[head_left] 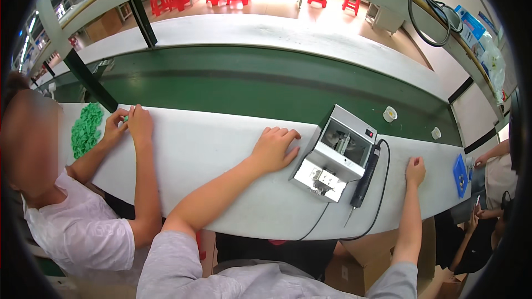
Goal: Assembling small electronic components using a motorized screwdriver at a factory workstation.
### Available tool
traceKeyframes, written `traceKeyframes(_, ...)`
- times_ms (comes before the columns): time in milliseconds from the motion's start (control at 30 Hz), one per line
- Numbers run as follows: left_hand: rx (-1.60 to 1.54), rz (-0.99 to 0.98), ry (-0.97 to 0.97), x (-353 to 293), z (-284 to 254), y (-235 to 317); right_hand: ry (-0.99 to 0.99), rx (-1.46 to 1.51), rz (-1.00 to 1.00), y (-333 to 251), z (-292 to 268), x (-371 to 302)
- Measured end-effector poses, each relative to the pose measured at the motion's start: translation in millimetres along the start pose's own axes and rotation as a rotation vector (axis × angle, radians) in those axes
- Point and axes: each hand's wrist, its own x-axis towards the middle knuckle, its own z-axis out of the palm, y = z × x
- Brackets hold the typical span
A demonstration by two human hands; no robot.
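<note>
My left hand (275, 149) rests on the white worktop (221, 199) with its fingers apart and nothing in them. Just right of it stands a silver metal screw feeder (357, 165), open at the top, with a red switch at its far corner. A black electric screwdriver (366, 180) lies along the feeder's right side, its thin bit toward me and its cable looping round to the right. Farther right, my right hand (415, 171) is on the worktop with the fingers curled in. Whatever these fingers may hold is hidden.
At left, a co-worker's hands (130, 122) handle a small green piece beside a pile of green parts (87, 131). A green belt (249, 86) runs beyond the worktop, with small white cups (390, 114) on its near side. A blue tray (460, 175) sits at the right end.
</note>
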Motion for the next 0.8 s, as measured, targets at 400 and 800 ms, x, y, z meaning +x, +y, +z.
traceKeyframes(400, 0.013, 0.005, 0.034, -1, 1, 2, 0.045, 0.032, -0.027, 7, 7, -1)
traceKeyframes(800, 0.023, -0.016, -0.032, 0, -8, 4, -0.452, 0.548, -0.183, -167, -116, -145)
